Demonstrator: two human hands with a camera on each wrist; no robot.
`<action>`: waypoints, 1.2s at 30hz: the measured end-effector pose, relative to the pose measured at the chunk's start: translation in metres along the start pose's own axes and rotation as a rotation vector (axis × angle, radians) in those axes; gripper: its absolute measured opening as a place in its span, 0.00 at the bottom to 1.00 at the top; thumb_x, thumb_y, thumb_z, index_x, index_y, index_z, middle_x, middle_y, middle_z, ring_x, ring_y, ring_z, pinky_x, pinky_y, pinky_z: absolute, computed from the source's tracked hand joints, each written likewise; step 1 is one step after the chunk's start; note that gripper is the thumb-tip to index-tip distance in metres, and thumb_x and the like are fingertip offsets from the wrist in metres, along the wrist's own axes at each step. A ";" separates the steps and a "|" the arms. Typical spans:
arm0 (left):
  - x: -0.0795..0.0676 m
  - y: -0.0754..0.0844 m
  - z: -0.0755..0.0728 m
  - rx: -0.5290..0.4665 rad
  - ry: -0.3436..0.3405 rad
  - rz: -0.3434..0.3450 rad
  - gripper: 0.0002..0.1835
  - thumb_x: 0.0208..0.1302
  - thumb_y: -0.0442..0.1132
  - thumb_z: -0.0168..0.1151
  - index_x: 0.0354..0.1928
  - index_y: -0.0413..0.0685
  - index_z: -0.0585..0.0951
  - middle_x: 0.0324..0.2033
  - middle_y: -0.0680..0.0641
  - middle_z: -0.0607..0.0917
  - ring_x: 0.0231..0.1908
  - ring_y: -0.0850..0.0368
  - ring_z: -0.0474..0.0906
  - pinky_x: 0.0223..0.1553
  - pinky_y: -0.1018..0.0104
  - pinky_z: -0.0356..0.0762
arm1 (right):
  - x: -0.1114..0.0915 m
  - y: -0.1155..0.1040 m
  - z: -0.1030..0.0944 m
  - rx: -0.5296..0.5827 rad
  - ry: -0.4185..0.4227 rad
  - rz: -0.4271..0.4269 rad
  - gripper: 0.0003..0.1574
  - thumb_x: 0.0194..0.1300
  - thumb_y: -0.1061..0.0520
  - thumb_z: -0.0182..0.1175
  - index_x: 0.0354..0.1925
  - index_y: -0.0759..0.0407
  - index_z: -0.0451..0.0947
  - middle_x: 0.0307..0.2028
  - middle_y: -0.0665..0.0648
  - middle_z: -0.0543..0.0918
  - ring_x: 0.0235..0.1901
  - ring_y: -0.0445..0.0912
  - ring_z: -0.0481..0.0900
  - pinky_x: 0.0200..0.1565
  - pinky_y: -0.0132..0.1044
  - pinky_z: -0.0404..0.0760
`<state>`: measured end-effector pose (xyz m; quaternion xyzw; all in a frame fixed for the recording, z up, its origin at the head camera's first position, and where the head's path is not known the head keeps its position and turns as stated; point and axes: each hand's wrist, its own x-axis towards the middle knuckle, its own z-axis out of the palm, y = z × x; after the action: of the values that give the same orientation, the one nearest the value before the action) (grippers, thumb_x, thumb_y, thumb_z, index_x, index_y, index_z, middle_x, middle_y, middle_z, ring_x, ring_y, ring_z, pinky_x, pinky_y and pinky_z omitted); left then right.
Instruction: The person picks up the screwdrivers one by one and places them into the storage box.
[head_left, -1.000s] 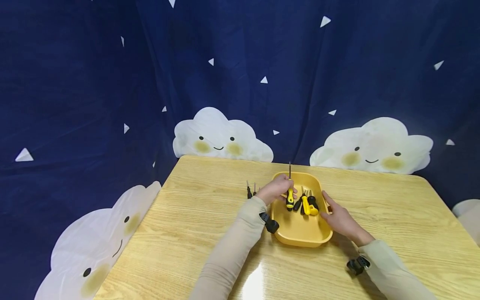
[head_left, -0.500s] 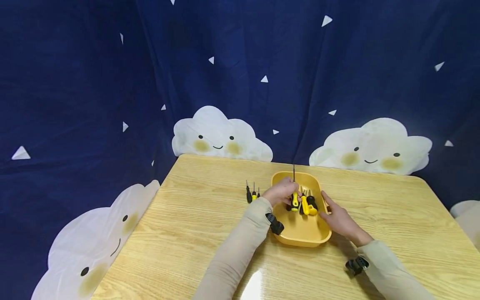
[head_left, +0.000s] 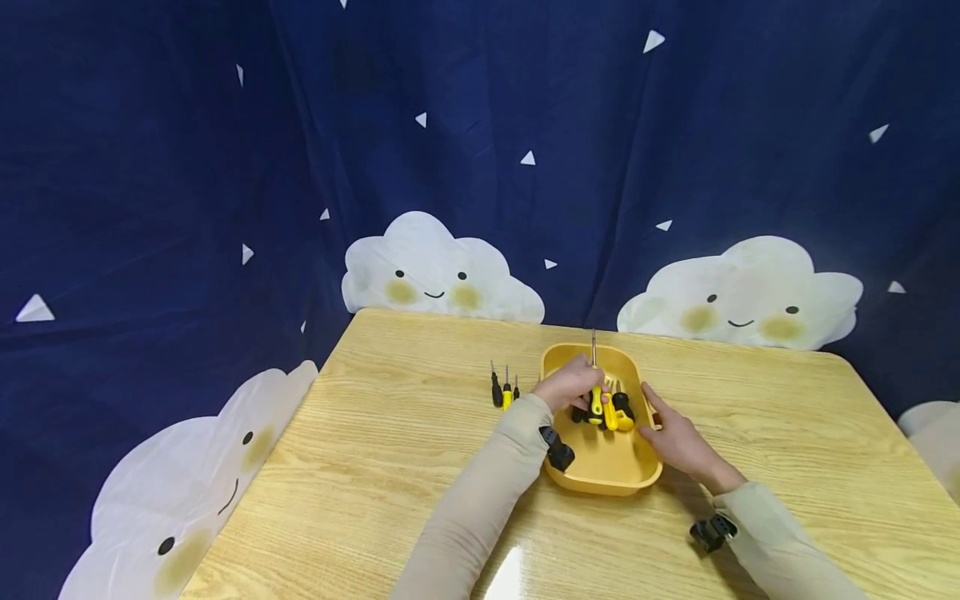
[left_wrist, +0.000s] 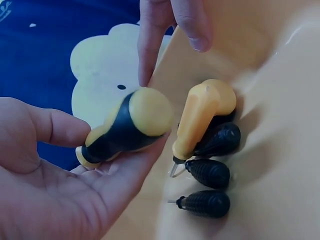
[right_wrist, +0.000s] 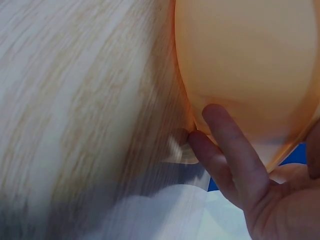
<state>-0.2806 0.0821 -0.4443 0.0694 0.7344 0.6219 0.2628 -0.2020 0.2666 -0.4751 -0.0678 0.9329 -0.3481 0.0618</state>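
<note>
My left hand (head_left: 573, 383) grips a yellow-and-black screwdriver (head_left: 597, 404) above the yellow plastic tray (head_left: 600, 485); its metal shaft points away from me. In the left wrist view the handle end (left_wrist: 150, 112) faces the camera, with thumb and fingers around the handle. Several screwdrivers lie in the tray, among them a yellow-handled tool (left_wrist: 197, 117) and a black-handled screwdriver (left_wrist: 207, 172). My right hand (head_left: 678, 437) holds the tray's right wall, thumb over the inside and fingers along the outside. In the right wrist view its fingers (right_wrist: 235, 150) touch the tray's outer wall.
Left of the tray, several screwdrivers lie side by side on the wooden table (head_left: 390, 417), including a black screwdriver (head_left: 497, 390) and a yellow one (head_left: 507, 398), partly behind my left forearm. A dark blue curtain (head_left: 465, 100) with white clouds hangs behind the table.
My left hand has moved a little to the right with the screwdriver, now closer to the tools in the tray. The right hand stays at the tray's right wall.
</note>
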 end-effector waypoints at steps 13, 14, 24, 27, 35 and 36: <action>0.007 -0.003 0.009 -0.005 -0.012 -0.051 0.12 0.69 0.31 0.45 0.49 0.30 0.70 0.26 0.42 0.76 0.23 0.52 0.75 0.25 0.61 0.74 | -0.002 -0.004 -0.002 -0.002 0.008 -0.006 0.45 0.68 0.61 0.52 0.73 0.64 0.38 0.54 0.82 0.68 0.49 0.65 0.74 0.39 0.44 0.78; 0.007 -0.003 0.009 0.003 -0.015 -0.051 0.11 0.70 0.32 0.45 0.48 0.31 0.70 0.27 0.42 0.77 0.23 0.52 0.76 0.25 0.60 0.75 | -0.002 -0.004 -0.002 -0.003 0.008 -0.007 0.45 0.68 0.61 0.52 0.73 0.64 0.38 0.54 0.82 0.69 0.49 0.65 0.75 0.39 0.44 0.78; 0.007 -0.005 0.007 0.022 -0.022 -0.050 0.03 0.69 0.32 0.46 0.40 0.38 0.68 0.27 0.40 0.76 0.24 0.50 0.75 0.31 0.53 0.75 | -0.003 -0.005 -0.002 0.010 0.001 0.001 0.45 0.68 0.61 0.52 0.73 0.64 0.38 0.51 0.81 0.71 0.45 0.62 0.76 0.38 0.45 0.78; 0.006 -0.005 0.007 0.039 -0.022 -0.067 0.07 0.68 0.31 0.46 0.42 0.34 0.70 0.26 0.39 0.77 0.22 0.50 0.73 0.32 0.54 0.75 | -0.003 -0.005 -0.001 0.009 0.004 -0.001 0.45 0.67 0.61 0.53 0.73 0.64 0.39 0.50 0.81 0.72 0.45 0.62 0.77 0.39 0.45 0.78; 0.004 -0.004 0.008 0.179 0.050 -0.168 0.04 0.66 0.34 0.51 0.38 0.40 0.71 0.32 0.42 0.76 0.30 0.48 0.75 0.41 0.50 0.78 | -0.002 -0.003 -0.003 0.003 -0.002 0.001 0.46 0.68 0.61 0.52 0.73 0.62 0.38 0.53 0.81 0.70 0.48 0.65 0.75 0.42 0.49 0.78; 0.004 -0.005 0.008 0.189 0.054 -0.173 0.04 0.66 0.35 0.51 0.38 0.40 0.72 0.32 0.41 0.76 0.31 0.48 0.75 0.41 0.50 0.78 | -0.002 -0.003 -0.003 0.005 0.000 0.000 0.46 0.68 0.61 0.52 0.73 0.62 0.39 0.51 0.81 0.71 0.47 0.64 0.75 0.42 0.48 0.78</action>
<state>-0.2791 0.0903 -0.4506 0.0135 0.7998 0.5265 0.2880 -0.1997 0.2661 -0.4708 -0.0678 0.9321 -0.3504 0.0619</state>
